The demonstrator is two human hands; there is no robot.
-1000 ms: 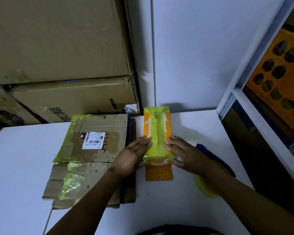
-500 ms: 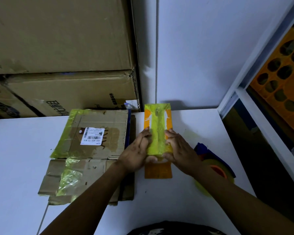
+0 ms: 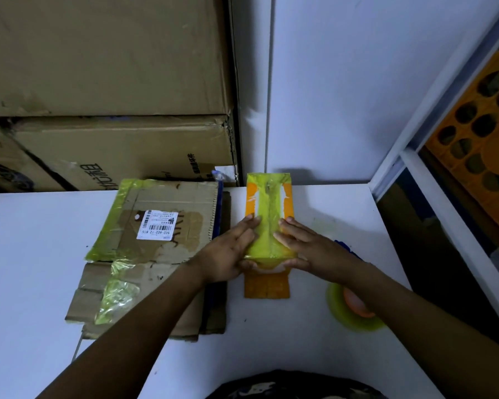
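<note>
A narrow orange box (image 3: 267, 286) with a wide strip of yellow-green tape along its top lies lengthwise on the white table (image 3: 41, 249). My left hand (image 3: 228, 251) presses flat on the tape's left side, fingers straight, thumb tucked at the tape's near end. My right hand (image 3: 303, 249) presses flat on the tape's right side in the same way. Both hands sit around the box's middle; its far end and near end stay uncovered.
Flattened cardboard (image 3: 162, 240) with a white barcode label and yellow-green tape lies left of the box. A tape roll (image 3: 355, 312) sits under my right forearm. Stacked cartons (image 3: 104, 82) stand at the back left, a white wall behind, and an orange crate (image 3: 478, 145) at the right.
Both hands have slid from the box's near end toward its middle and closed in on the tape strip. The tape roll under my right arm now shows more.
</note>
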